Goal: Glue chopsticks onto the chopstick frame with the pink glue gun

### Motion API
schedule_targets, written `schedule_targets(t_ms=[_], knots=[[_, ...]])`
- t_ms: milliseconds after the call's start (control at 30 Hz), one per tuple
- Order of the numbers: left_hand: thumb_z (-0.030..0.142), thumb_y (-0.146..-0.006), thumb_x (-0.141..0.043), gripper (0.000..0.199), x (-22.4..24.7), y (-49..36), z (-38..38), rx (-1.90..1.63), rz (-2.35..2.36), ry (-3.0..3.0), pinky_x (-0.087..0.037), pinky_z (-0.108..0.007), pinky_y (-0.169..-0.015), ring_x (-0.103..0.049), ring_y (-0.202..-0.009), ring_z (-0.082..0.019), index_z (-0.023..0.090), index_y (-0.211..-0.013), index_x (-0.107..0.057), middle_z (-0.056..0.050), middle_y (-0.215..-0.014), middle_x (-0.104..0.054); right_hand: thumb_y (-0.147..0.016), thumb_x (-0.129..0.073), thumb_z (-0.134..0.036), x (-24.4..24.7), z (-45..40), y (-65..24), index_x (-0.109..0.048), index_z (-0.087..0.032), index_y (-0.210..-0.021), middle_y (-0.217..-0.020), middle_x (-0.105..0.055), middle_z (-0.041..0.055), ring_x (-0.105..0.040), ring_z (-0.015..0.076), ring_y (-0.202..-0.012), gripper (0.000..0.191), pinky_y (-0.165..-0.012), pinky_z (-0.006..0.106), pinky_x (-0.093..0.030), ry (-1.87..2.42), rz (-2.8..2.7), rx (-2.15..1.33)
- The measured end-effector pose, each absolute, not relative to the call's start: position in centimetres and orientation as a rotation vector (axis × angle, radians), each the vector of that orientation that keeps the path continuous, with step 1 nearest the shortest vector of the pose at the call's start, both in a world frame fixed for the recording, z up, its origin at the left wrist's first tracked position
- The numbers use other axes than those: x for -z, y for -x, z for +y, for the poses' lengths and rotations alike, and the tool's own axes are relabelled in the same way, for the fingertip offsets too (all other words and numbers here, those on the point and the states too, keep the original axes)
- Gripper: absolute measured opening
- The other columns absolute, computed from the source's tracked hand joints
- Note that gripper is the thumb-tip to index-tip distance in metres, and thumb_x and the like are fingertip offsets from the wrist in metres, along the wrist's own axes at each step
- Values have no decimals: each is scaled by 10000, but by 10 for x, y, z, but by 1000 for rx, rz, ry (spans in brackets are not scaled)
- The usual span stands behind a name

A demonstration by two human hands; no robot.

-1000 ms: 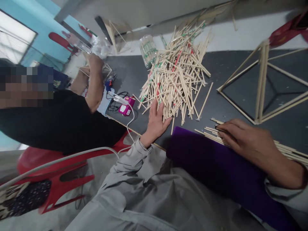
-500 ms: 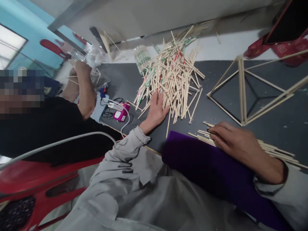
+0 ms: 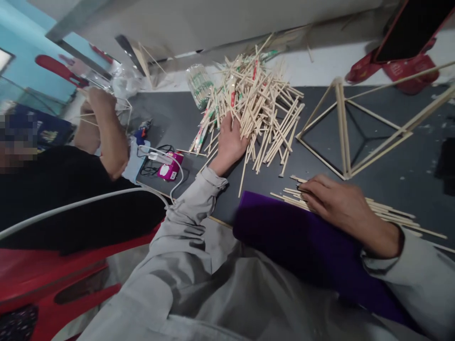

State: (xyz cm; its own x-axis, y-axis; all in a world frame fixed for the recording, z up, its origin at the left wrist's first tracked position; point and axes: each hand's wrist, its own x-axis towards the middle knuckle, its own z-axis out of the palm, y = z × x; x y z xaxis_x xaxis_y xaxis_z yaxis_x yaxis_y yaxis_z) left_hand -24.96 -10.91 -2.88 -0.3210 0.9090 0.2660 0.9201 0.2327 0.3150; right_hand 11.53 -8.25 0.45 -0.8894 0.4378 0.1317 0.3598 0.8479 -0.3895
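My left hand [image 3: 231,144] reaches into a loose heap of thin wooden sticks [image 3: 263,118], its fingers spread and the tips among the sticks. Some sticks there are still in printed wrappers. My right hand [image 3: 334,201] is closed, fingertips pinched at a small dark bit I cannot make out. It lies over a row of wooden sticks [image 3: 391,215], which shows on both sides of the hand. Behind it stands a frame of joined sticks [image 3: 343,132] with triangular sides. Under my right forearm is a purple cloth [image 3: 284,227].
A plastic-wrapped bundle of sticks [image 3: 199,85] lies left of the heap. A pink power socket [image 3: 170,166] with a white cable and a blue glue gun [image 3: 142,131] sit further left. Another person [image 3: 106,123] works there. Red sandals [image 3: 408,73] are at the back right.
My left hand has pushed slightly deeper into the heap, and sticks on its right side have shifted. The right hand stays over its row. The whole view has swung a little to the right.
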Motion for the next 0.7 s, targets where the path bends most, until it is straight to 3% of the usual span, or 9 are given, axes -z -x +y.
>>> schedule_targets(t_ms=[67,133,200,300,400,500,700], knots=[[743,-809,-623,910,12,242,-117,617,-2425,1816,-205,-592,-1244,-243,-1522,-421,171,-1489,-423,-206,-1626,-318,-1024,-447,-327,-6,-83,-115,-703,-219,-1060,-1010,-701,63,-634,158,-794,281,-621,278,-362,637,-2820,-545],[611,-836,-671,740,-8,229,-130,534,-2406,1775,-269,-613,-1204,-330,-1474,-424,205,-1429,-497,-172,-1583,-406,-1028,-446,-340,-5,-83,-115,-702,-218,-1070,-1008,-697,60,-622,151,-769,286,-613,280,-351,644,-2825,-538],[398,-915,-594,465,-28,212,-141,387,-2393,1778,-372,-587,-1132,-485,-1357,-395,171,-1321,-586,-179,-1449,-549,-1031,-446,-343,-4,-83,-114,-696,-217,-1089,-1013,-696,56,-619,147,-760,286,-612,283,-347,642,-2825,-535],[223,-934,-501,309,-43,179,-149,395,-2221,1859,-459,-501,-1026,-594,-1219,-336,127,-1187,-650,-173,-1259,-663,-1029,-454,-338,-2,-83,-115,-692,-214,-1091,-1016,-696,48,-630,147,-773,275,-614,287,-350,633,-2827,-541],[278,-989,-497,261,-38,146,-144,509,-1827,2275,-450,-422,-1043,-598,-1246,-258,171,-1140,-681,-113,-1259,-688,-1027,-463,-346,-1,-83,-115,-697,-215,-1070,-983,-694,41,-625,147,-743,272,-603,290,-349,636,-2820,-509],[348,-1022,-493,319,-21,127,-135,381,-1579,2565,-345,-475,-1146,-503,-1388,-257,214,-1263,-653,-98,-1393,-631,-1029,-453,-330,-1,-82,-115,-703,-220,-1060,-975,-689,48,-630,143,-760,275,-607,282,-363,634,-2813,-498],[311,-1016,-484,309,-4,137,-125,218,-1825,2333,-374,-467,-1085,-504,-1371,-299,157,-1204,-674,-140,-1317,-640,-1029,-452,-327,2,-82,-118,-689,-233,-1078,-996,-689,38,-662,151,-798,259,-618,285,-405,574,-2817,-483]])
